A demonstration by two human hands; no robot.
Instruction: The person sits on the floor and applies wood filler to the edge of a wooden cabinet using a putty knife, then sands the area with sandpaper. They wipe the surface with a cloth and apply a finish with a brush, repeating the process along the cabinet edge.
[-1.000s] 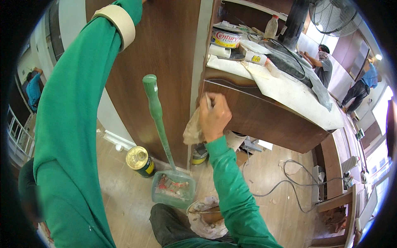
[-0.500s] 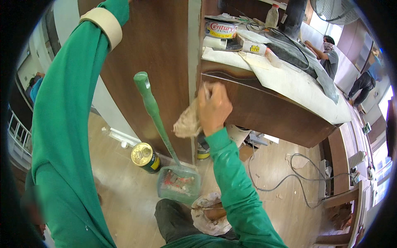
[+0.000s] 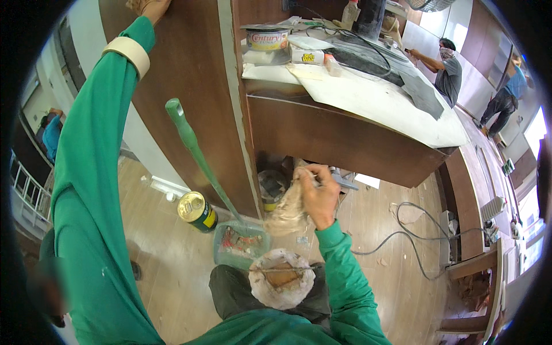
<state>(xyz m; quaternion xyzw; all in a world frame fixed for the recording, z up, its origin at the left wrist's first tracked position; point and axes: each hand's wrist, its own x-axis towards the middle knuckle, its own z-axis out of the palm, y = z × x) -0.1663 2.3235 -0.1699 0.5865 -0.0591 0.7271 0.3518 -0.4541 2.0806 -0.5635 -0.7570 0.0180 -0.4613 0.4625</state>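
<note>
A crumpled, dusty beige rag (image 3: 287, 211) hangs from my right hand (image 3: 320, 194), whose thumb and fingers are closed on it in front of the brown cabinet panel (image 3: 190, 75). At the top edge, my left hand (image 3: 150, 8) is up against that tall panel; its fingers are mostly cut off. A roll of masking tape (image 3: 127, 56) circles my left forearm. Below, between my legs, is a round container (image 3: 280, 299) with a pale, crusted rim, brown matter inside and a thin stick across its top.
A green-handled dustpan (image 3: 241, 253) with debris and a yellow-topped can (image 3: 197, 211) stand on the floor. The paper-covered counter (image 3: 397, 118) carries a tuna can (image 3: 267, 40), bottle and cables. A grey cord (image 3: 402, 233) loops at right. Several people work farther off.
My right hand has come down and slightly right with the rag, from in front of the counter's corner to below it. My left hand now shows at the top edge. The view has shifted.
</note>
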